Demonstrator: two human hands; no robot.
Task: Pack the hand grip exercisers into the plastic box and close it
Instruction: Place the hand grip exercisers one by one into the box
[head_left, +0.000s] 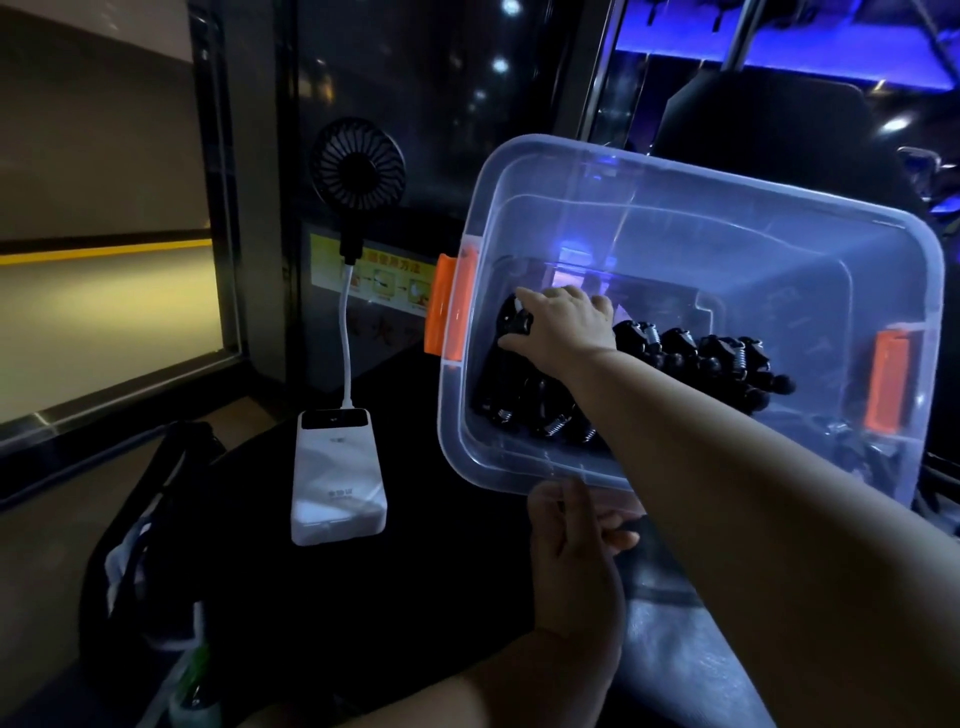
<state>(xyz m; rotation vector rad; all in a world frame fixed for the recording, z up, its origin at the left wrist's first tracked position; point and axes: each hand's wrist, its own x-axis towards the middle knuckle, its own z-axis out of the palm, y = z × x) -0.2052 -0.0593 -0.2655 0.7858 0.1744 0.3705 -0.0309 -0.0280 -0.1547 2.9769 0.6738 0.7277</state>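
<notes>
I've got the right hand (563, 332) inside the clear plastic box (727, 218), fingers closed on a hand grip exerciser (514, 325) at its left end. Left hand (574, 551) holds the near rim, more exercisers (701, 358) lying inside.

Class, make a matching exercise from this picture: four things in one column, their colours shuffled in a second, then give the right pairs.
Things:
1. box latches
2. power bank
3. small fan
4. plastic box

Colours:
A. white
B. clear
C. orange
D. black

Pairs: 1-C, 2-A, 3-D, 4-B
</notes>
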